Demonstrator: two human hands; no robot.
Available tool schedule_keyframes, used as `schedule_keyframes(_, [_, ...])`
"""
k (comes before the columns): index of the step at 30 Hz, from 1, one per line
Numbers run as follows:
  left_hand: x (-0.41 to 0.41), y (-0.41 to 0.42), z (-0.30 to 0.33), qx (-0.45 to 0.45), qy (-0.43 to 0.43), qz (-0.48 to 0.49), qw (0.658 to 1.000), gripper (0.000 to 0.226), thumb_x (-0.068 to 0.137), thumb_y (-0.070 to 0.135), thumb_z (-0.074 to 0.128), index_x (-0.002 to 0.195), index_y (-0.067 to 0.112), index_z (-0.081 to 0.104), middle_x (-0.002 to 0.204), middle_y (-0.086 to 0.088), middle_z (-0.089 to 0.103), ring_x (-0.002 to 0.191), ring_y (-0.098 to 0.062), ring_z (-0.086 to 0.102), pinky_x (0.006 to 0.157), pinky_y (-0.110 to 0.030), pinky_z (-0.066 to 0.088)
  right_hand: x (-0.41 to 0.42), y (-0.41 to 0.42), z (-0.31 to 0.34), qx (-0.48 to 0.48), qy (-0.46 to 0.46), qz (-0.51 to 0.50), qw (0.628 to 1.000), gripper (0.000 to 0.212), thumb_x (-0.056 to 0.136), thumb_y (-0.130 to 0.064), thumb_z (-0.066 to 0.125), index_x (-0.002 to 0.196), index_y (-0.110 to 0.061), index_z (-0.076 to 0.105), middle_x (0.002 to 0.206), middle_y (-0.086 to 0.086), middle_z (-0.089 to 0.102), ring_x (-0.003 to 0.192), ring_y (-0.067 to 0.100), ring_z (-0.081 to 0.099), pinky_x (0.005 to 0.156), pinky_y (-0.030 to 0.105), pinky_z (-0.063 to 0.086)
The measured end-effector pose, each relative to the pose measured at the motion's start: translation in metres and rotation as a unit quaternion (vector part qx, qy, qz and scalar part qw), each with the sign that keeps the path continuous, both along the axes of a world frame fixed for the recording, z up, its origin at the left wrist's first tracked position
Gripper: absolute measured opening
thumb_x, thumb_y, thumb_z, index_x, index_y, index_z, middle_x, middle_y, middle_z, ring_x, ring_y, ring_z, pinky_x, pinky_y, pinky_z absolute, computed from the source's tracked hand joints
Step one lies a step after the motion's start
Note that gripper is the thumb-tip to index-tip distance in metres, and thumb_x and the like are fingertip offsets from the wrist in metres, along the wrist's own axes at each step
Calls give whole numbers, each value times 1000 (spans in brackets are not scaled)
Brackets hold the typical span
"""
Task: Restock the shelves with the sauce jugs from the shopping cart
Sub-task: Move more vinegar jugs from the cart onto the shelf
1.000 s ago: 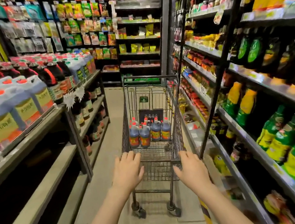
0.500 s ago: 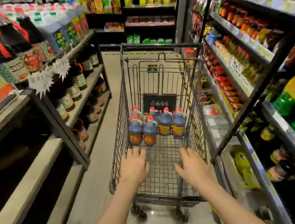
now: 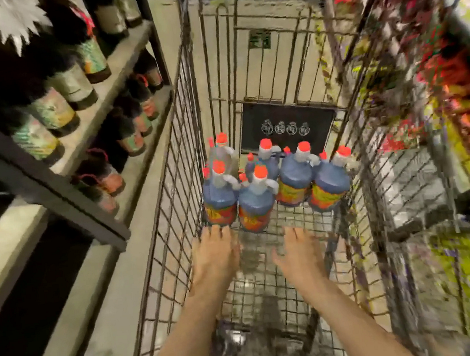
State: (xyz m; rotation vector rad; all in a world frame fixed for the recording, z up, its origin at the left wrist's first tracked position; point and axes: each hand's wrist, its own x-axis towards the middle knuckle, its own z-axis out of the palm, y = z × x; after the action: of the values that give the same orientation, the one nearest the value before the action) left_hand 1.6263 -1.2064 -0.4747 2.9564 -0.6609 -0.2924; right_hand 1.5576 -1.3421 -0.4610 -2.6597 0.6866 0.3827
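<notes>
Both hands are down inside the wire-mesh metal shopping cart, reaching toward the cluster of blue plastic sauce jugs with red caps and orange labels that stands upright on the cart floor at its far end. The left hand has its fingers spread and empty, the fingertips just short of, or perhaps brushing, the nearest jug on that side; the blur makes it hard to tell which. The right hand is also spread and holds nothing, near the jugs but apart from them.

The jugs are packed tightly, touching one another, with their white handles turned different ways. Pulling one out by the cap or body instead of the handle could, I think, tip its neighbours over like skittles. They look full and heavy, so a one-handed lift with a loose hold might slip against the mesh.

The grey shelf on the left already carries dark bottles with patterned labels, standing close to its edge. A jug swung up carelessly over the cart wall could knock one off. The cart itself stands on wheels, so leaning on it may roll it away.
</notes>
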Motion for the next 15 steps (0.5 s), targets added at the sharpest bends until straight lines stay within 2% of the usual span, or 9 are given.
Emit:
schedule_keyframes(3, [26, -10, -43, -2, -20, 16, 1000, 55, 50, 36, 87, 89, 4, 65, 82, -12, 64, 74, -31, 64, 55, -38, 52, 30, -8, -41, 31, -2, -32, 999, 68, 93, -42, 48, 146, -9, 21, 142, 12, 40, 128, 27, 42, 94, 32, 41])
schedule_keyframes(4, [33, -13, -55, -14, -14, 29, 999, 57, 50, 34, 88, 90, 1, 65, 83, -15, 65, 75, -34, 64, 57, -39, 53, 39, -12, -55, 55, -15, -56, 997, 73, 92, -43, 51, 147, -9, 18, 143, 13, 39, 129, 27, 41, 95, 32, 41])
schedule_keyframes(5, [38, -15, -69, -26, 3, 40, 999, 58, 60, 34, 84, 101, -1, 62, 96, -19, 64, 88, -37, 63, 68, -43, 53, 46, -15, -70, 81, -29, -77, 993, 78, 89, -44, 55, 147, -8, 18, 143, 14, 39, 129, 28, 41, 96, 32, 40])
schedule_keyframes(7, [48, -19, -91, -56, 19, 96, 994, 58, 85, 37, 59, 125, -3, 47, 124, -22, 52, 116, -39, 49, 92, -44, 42, 60, -20, -95, 133, -60, -101, 984, 89, 83, -46, 64, 146, -5, 18, 147, 15, 36, 133, 29, 37, 101, 32, 37])
schedule_keyframes(9, [54, -22, -112, -139, 33, 155, 978, 58, 87, 43, 50, 121, -4, 49, 119, -25, 55, 112, -41, 52, 90, -45, 43, 74, -23, -114, 209, -114, -135, 962, 105, 70, -42, 78, 147, -5, 16, 150, 12, 32, 136, 26, 34, 106, 33, 33])
schedule_keyframes(11, [54, -24, -124, -214, 41, 202, 955, 57, 84, 41, 59, 121, -2, 51, 117, -21, 58, 108, -38, 56, 87, -42, 45, 87, -22, -129, 294, -169, -179, 924, 124, 52, -47, 86, 147, -5, 17, 148, 10, 35, 136, 23, 36, 111, 38, 33])
schedule_keyframes(12, [55, -25, -125, -243, 34, 219, 945, 60, 82, 38, 64, 126, 1, 48, 122, -18, 56, 111, -34, 55, 89, -39, 45, 92, -21, -140, 316, -185, -197, 910, 128, 45, -54, 83, 145, -4, 21, 146, 11, 38, 134, 21, 39, 109, 38, 36])
schedule_keyframes(13, [58, -25, -130, -281, 31, 225, 932, 65, 80, 33, 68, 132, 2, 43, 127, -14, 54, 114, -29, 54, 92, -33, 44, 95, -22, -151, 336, -194, -209, 898, 128, 41, -61, 80, 142, -2, 27, 143, 10, 42, 131, 20, 43, 107, 36, 38])
schedule_keyframes(15, [66, -28, -128, -377, 37, 231, 896, 69, 78, 16, 72, 135, 1, 37, 127, -10, 53, 110, -17, 53, 89, -11, 38, 98, -24, -164, 361, -210, -219, 882, 121, 40, -63, 80, 137, -5, 36, 136, 8, 51, 125, 19, 51, 102, 35, 44])
